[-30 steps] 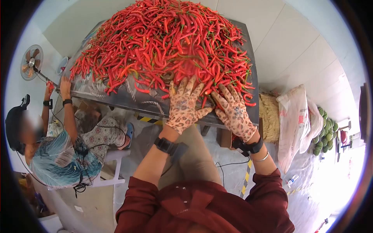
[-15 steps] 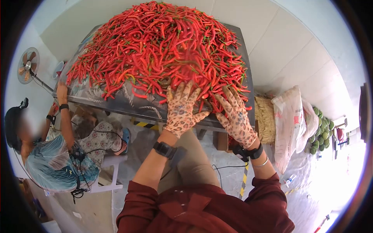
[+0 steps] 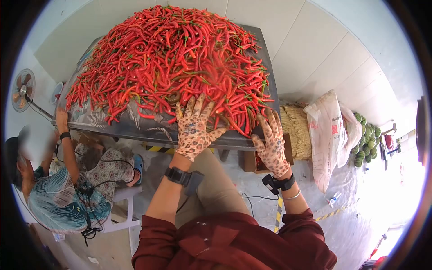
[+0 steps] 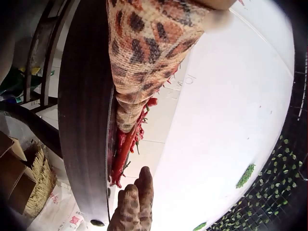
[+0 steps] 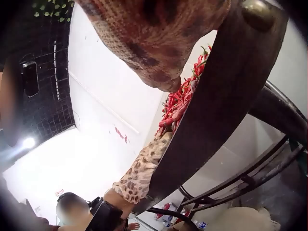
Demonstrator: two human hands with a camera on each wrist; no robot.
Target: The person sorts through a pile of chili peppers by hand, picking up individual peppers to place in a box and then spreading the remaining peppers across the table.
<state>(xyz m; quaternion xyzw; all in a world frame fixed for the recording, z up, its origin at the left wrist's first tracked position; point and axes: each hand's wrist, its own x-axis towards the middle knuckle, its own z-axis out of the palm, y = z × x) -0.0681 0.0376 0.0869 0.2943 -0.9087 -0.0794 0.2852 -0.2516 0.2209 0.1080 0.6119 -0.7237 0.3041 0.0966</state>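
A large heap of red chili peppers (image 3: 166,67) with green stems covers the dark table (image 3: 265,49). My left hand (image 3: 194,132), in a leopard-print glove, lies at the heap's front edge with fingers spread and thumb pointing right. Near its fingertips is a curled brownish pepper (image 3: 173,97). The matching gloved right hand (image 3: 272,148) extends straight fingers over the table's right front corner. Between the two hands several chilies lie close to the rim. In the left wrist view a red chili (image 4: 124,151) lies right by the left fingertips.
Another person (image 3: 67,193) sits at the left, one hand on the table edge. Beyond are a fan (image 3: 23,90) and a wall. On the right stand a cardboard box (image 3: 249,162), a straw bundle (image 3: 295,130), white sacks (image 3: 326,139) and a pile of green produce (image 3: 366,139).
My right hand has moved right, away from the left hand, to the table's corner. The left hand stays at the heap's edge. The seated person's other hand has left the table edge.
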